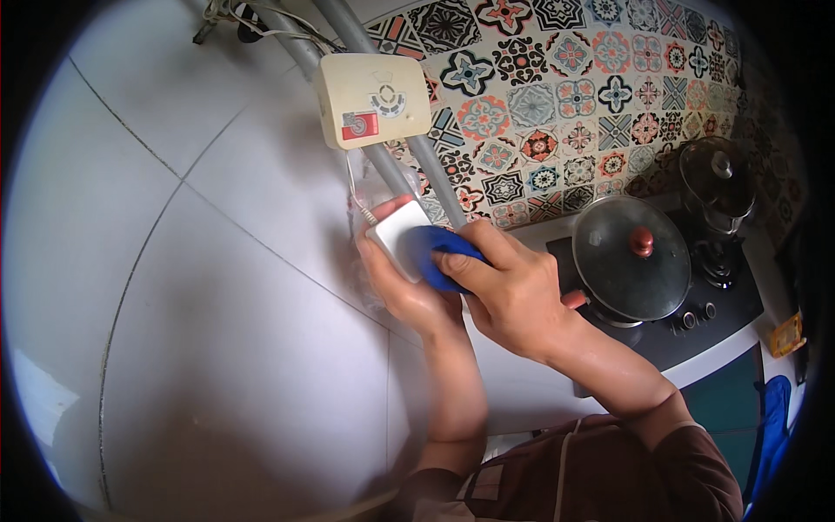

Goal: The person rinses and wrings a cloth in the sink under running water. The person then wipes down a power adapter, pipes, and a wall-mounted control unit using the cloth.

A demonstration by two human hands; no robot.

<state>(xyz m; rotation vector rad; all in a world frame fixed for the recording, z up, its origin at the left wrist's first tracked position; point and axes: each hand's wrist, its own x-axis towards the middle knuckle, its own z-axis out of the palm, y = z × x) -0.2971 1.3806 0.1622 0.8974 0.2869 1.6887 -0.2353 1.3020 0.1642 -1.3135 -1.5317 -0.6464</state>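
Observation:
My left hand (404, 290) cradles a small white plastic box (400, 236), its fingers behind and beside it. A thin pale cord (354, 189) runs from the box's upper left end up to a cream plastic unit (375, 98) with a ring of symbols and a red sticker. My right hand (515, 287) grips a bunched blue cloth (447, 254), which lies against the right part of the white box. The cream unit sits in front of two grey pipes. What lies behind the box and the cloth is hidden.
Right of my hands, a glass-lidded pan (620, 261) with a red knob and a lidded pot (717, 189) stand on a black gas hob (691, 326). Grey pipes (440, 176) cross before the patterned tiles (561, 98). Loose cables (267, 26) hang above. Blue gloves (773, 424) hang lower right.

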